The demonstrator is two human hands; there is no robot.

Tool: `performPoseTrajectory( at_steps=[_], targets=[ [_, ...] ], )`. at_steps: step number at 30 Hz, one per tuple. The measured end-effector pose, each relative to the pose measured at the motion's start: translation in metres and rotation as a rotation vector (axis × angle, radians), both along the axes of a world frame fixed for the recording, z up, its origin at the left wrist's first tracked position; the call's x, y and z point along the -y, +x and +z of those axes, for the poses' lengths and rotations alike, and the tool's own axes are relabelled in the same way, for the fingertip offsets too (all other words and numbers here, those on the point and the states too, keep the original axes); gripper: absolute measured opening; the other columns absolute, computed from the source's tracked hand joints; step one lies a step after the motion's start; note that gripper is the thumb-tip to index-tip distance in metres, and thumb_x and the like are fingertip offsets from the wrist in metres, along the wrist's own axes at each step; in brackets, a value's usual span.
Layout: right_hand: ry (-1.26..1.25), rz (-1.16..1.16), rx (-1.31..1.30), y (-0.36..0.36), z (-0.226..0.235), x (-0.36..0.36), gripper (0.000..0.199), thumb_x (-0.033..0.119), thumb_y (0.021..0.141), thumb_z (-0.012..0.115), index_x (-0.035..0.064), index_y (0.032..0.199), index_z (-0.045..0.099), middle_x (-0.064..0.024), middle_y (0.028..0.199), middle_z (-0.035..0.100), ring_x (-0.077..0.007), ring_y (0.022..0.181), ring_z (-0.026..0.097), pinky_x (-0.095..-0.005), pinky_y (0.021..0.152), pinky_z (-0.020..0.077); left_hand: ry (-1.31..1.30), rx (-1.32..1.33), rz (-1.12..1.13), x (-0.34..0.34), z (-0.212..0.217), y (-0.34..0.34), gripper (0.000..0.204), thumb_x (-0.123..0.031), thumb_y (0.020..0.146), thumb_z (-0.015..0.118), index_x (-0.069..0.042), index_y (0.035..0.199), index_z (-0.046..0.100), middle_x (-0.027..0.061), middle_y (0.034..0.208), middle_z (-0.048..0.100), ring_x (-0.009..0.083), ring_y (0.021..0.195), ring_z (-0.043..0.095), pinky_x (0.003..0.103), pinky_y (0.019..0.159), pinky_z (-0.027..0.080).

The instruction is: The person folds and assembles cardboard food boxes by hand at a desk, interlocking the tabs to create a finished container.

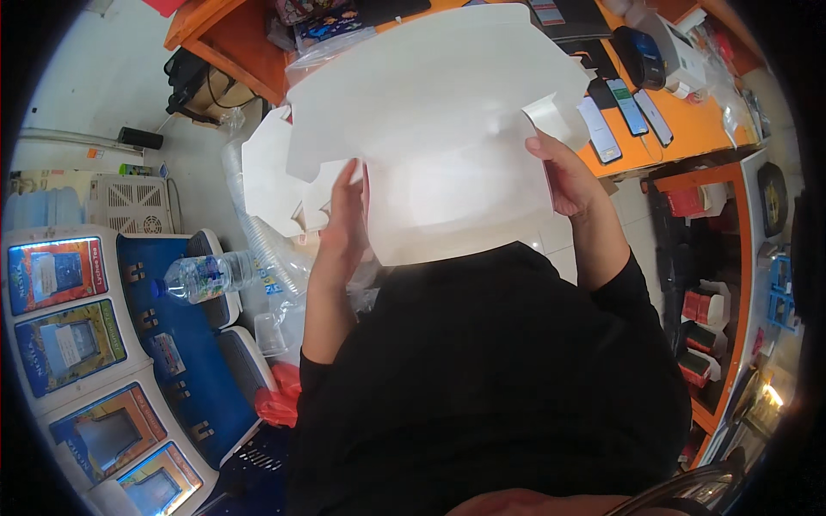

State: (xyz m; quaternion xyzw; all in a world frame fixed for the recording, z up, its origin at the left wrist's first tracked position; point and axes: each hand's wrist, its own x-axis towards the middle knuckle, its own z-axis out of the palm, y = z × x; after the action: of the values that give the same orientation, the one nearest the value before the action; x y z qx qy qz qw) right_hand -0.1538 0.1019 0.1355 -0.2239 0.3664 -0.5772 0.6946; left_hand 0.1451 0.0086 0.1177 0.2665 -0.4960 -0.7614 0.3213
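A partly folded white cardboard box [456, 185] is in front of my chest, its large flap [422, 77] spreading away from me over the counter. My left hand [346, 211] presses along the box's left side with the fingers pointing up. At the right side, my right hand [568, 176] grips the box with the thumb at its edge; its other fingers are partly hidden. Small tabs stick out by the right hand. More flat white cardboard [271, 176] shows to the left, partly under the flap.
Several phones [626, 107] lie on the orange counter [688, 129] at the far right, near a black device [639, 57]. On the left are a drink dispenser [133, 344], a plastic bottle [205, 278] and a red bag [280, 396]. An orange-framed shelf [727, 378] holds red packages at right.
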Motion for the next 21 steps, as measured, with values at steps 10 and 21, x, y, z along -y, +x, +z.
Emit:
performPoseTrajectory(
  at_steps=[10, 21],
  targets=[
    [-0.449, 0.107, -0.203, -0.034, 0.001, -0.015, 0.112, 0.057, 0.081, 0.07, 0.0061, 0.153, 0.002, -0.0158, 0.158, 0.013, -0.0264, 0.146, 0.018, -0.041, 0.115, 0.0232, -0.548, 0.051, 0.003, -0.008, 0.015, -0.056, 0.139, -0.031, 0.061, 0.089, -0.007, 0.15, -0.015, 0.0202, 0.151, 0.015, 0.0339, 0.143, 0.017, 0.048, 0.115, 0.017],
    [-0.354, -0.334, -0.716, -0.069, -0.002, -0.034, 0.118, 0.053, 0.073, 0.078, 0.0084, 0.154, 0.005, -0.0212, 0.158, 0.01, -0.0338, 0.145, 0.015, -0.0459, 0.115, 0.0185, -0.822, 0.059, -0.02, -0.004, 0.007, -0.111, 0.146, -0.037, 0.061, 0.089, -0.007, 0.143, -0.028, 0.0229, 0.148, 0.01, 0.0373, 0.14, 0.018, 0.05, 0.112, 0.021]
  ],
)
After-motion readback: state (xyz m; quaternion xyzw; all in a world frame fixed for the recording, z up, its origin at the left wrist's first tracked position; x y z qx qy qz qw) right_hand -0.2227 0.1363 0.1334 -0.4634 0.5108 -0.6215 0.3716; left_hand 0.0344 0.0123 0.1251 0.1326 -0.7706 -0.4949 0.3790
